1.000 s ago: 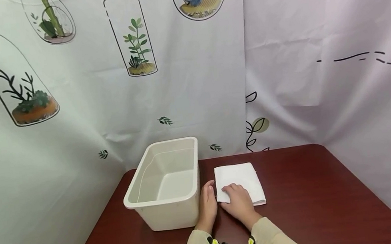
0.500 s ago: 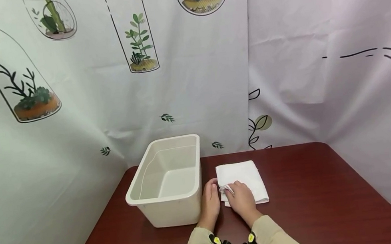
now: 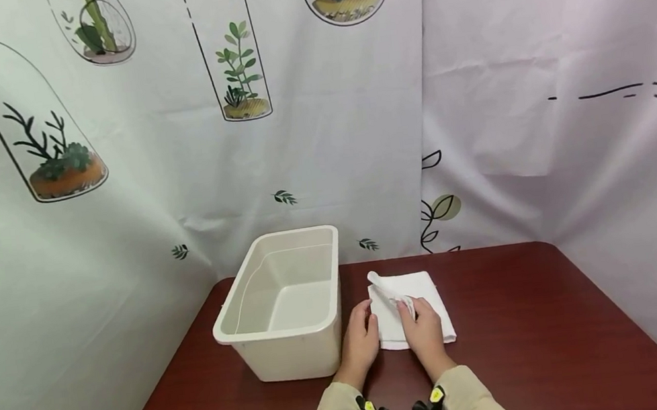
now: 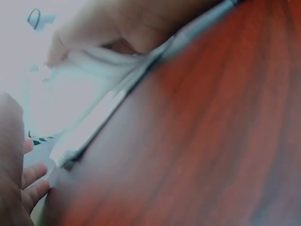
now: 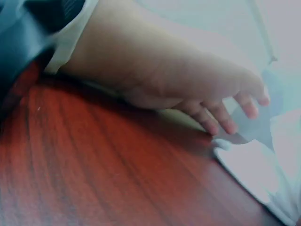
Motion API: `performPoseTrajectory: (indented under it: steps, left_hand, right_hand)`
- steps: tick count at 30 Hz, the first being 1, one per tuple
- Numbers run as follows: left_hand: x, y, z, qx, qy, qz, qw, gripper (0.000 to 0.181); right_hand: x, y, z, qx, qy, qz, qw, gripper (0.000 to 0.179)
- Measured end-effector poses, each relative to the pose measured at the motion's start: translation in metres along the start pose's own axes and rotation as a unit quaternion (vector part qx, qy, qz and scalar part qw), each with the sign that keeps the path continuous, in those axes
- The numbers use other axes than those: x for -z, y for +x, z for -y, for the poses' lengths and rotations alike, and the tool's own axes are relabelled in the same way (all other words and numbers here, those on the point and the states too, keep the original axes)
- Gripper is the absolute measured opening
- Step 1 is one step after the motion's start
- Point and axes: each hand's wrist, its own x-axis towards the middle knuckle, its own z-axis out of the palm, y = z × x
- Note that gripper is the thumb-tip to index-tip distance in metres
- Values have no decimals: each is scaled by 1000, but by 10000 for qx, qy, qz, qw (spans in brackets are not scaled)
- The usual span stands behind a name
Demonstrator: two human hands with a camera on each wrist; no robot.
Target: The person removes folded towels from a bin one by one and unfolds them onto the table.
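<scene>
A folded white cloth [image 3: 391, 330] lies on the dark red table. My right hand [image 3: 424, 336] pinches its upper layer, and that layer is partly lifted, with a rolled edge pointing up and to the left. In the left wrist view the right hand [image 4: 127, 23] grips the raised fold of the cloth [image 4: 89, 94]. My left hand [image 3: 359, 343] is by the cloth's left edge, its fingers relaxed and holding nothing. The right wrist view shows that left hand [image 5: 174, 70] with fingers spread near the cloth's corner [image 5: 249, 165].
An off-white plastic tub [image 3: 297, 354] with nothing visible inside stands just left of the left hand. The table [image 3: 519, 332] extends to the right. A white curtain [image 3: 346, 142] with plant drawings hangs behind and at the sides.
My right hand first lay on the cloth, then bunched its left edge, and now has lifted the top layer to the right. The left hand has stayed beside the cloth.
</scene>
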Motion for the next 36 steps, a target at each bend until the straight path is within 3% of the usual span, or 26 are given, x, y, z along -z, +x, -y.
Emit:
performPoseTrajectory:
  steps: [3,7,11,16,24,36]
  left_hand:
    - [-5,1,1,-374,667,371,9964,43]
    - [-13,3,2,-558,1810,981,9770,51]
    - [-19,3,1,-382,2664,1507,9512,54]
    - [-20,1,-2,-232,3160,1891,9294,50]
    - [-16,1,-3,-53,3182,2031,9260,51]
    - [-17,0,1,-193,3171,1991,9270,51]
  right_hand:
    - [6,2,0,-72,86,-167,9998,16]
    - [12,7,0,92,158,-373,9991,15]
    - [18,10,-4,327,194,-582,9976,14]
    - [27,13,-10,436,298,-765,9957,14]
    - [48,18,-22,247,338,-1012,9940,17]
    - [86,26,-44,-105,-30,-1376,9904,21]
